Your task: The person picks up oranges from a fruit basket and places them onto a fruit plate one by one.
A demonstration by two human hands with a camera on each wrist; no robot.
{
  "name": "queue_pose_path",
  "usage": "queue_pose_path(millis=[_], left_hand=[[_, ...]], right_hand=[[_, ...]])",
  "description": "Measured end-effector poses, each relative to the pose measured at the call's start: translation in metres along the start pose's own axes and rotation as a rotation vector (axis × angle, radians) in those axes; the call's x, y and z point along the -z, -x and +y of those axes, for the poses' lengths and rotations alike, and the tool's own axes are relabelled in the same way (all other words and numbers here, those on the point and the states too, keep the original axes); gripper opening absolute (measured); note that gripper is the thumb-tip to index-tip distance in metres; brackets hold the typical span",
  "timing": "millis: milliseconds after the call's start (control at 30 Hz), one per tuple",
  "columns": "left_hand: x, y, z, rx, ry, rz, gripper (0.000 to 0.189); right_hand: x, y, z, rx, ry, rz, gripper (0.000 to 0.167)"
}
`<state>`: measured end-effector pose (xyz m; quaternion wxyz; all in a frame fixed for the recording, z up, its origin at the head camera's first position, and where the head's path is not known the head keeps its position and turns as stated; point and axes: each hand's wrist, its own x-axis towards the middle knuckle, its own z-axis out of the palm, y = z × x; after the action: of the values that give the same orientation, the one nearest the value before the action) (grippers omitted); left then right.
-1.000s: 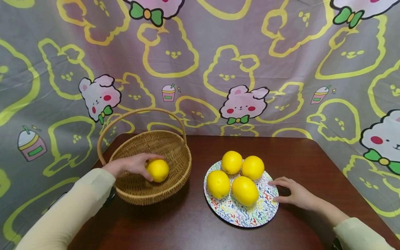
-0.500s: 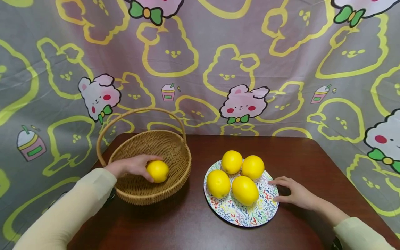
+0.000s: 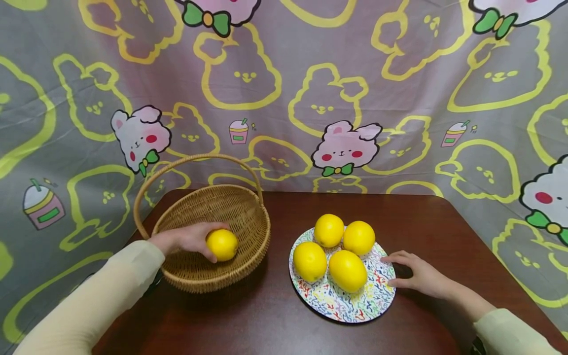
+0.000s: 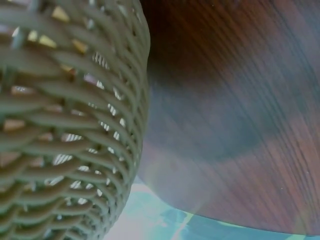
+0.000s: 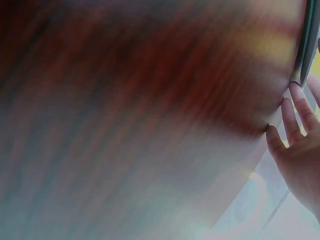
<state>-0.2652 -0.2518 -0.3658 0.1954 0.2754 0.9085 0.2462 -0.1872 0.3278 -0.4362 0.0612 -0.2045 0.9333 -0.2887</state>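
My left hand [image 3: 190,238] reaches into a wicker basket [image 3: 250,212] and holds a yellow lemon [image 3: 222,245], thumb at the near side and fingers over the far side. Only the basket's woven wall [image 4: 75,120] and the table show in the left wrist view; the hand is hidden there. To the right, several more lemons [image 3: 348,271] sit together on a round white plate [image 3: 346,311] with a colourful squiggle pattern. My right hand [image 3: 421,277] has thumb and fingertips at the plate's right rim. In the right wrist view its fingers [image 5: 302,107] are spread, close to the plate's edge.
The basket's tall arched handle [image 3: 197,157] rises over its opening. Both stand on a dark brown wooden table [image 3: 275,323]. A patterned cloth [image 3: 284,88] hangs behind the table and along both sides.
The left hand and its lemon have shifted slightly left and toward me. The basket has moved a little left with them. The right hand, plate and its lemons have stayed in place.
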Motion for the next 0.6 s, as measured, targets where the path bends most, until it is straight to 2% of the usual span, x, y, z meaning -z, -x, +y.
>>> queue_pose_path(millis=[267,600], left_hand=[[-0.0008,0.0012,0.0,-0.029,0.008,0.011,0.081],[0.0016,0.0005,0.0006,-0.006,-0.006,0.045,0.088]], right_hand=[[-0.0001,-0.0004,0.0003,-0.004,-0.002,0.002,0.054],[-0.0006,0.0001,0.0005,-0.012,0.005,0.003,0.053]])
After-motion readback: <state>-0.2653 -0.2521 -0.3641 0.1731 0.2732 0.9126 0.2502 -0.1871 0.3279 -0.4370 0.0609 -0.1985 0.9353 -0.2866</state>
